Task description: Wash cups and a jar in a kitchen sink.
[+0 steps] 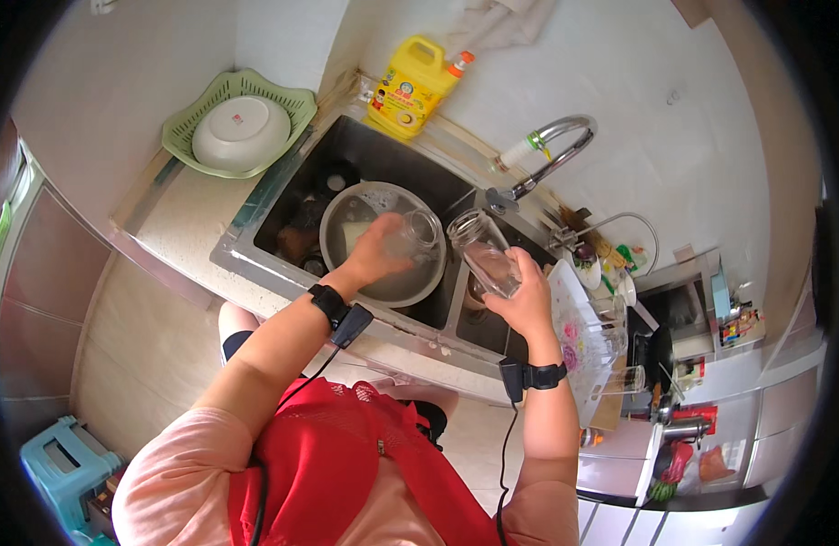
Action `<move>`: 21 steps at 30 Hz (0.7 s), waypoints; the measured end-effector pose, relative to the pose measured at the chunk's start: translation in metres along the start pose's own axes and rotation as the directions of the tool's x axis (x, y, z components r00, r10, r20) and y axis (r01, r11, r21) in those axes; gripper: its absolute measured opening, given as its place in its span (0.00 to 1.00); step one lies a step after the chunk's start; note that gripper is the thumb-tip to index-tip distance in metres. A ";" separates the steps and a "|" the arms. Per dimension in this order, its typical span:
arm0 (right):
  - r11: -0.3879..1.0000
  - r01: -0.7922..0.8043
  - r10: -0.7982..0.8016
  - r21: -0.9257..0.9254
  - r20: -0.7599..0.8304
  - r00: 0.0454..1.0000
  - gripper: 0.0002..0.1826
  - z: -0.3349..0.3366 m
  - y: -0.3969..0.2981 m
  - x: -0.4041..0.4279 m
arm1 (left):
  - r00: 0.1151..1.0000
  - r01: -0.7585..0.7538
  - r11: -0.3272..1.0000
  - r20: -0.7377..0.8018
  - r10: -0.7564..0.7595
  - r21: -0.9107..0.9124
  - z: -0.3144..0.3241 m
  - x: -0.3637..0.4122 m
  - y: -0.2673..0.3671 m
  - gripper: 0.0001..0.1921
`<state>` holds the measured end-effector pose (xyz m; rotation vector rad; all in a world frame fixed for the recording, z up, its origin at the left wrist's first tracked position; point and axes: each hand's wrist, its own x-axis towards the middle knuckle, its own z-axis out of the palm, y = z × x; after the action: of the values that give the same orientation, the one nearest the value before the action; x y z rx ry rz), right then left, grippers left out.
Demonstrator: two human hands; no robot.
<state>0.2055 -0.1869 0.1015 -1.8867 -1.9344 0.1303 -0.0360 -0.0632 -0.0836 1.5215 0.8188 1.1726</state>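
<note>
My left hand (380, 251) holds a small clear glass jar (421, 229) over a round metal basin (411, 297) in the left sink bowl. The basin contains water with some suds and a pale yellowish piece, perhaps a cloth or sponge. In my right hand (526, 293) is a taller clear glass jar (486, 256), tilted, its open mouth towards the upper left, above the divider and the right bowl. The two jars are apart. The chrome faucet (563, 153) arches behind them, with a white and green filter on its spout.
A green plastic basket (177, 133) with an upturned white bowl (255, 133) stands left of the sink. Behind the sink is a yellow detergent jug (412, 89) with an orange pump. At right, a floral tray (569, 321) lies near several clear glasses and small bowls. Dark items lie in the left bowl.
</note>
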 end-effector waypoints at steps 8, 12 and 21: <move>0.908 0.122 -0.084 -0.400 0.111 0.990 0.42 -0.019 -0.023 0.023 | 0.997 0.077 0.933 -0.018 -0.076 0.351 -0.002 -0.004 0.013 0.43; 0.874 0.162 -0.135 -0.457 0.093 0.987 0.40 -0.027 -0.030 0.032 | 0.993 0.115 0.938 -0.043 -0.107 0.327 -0.003 -0.004 0.019 0.43; 0.799 0.200 -0.207 -0.568 0.052 0.977 0.39 -0.034 -0.027 0.047 | 0.997 0.077 0.967 -0.015 -0.076 0.241 -0.004 -0.002 0.011 0.43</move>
<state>0.1935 -0.1505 0.1531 -1.9833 -2.3322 -0.5965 -0.0409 -0.0665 -0.0736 1.6676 1.0458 1.0500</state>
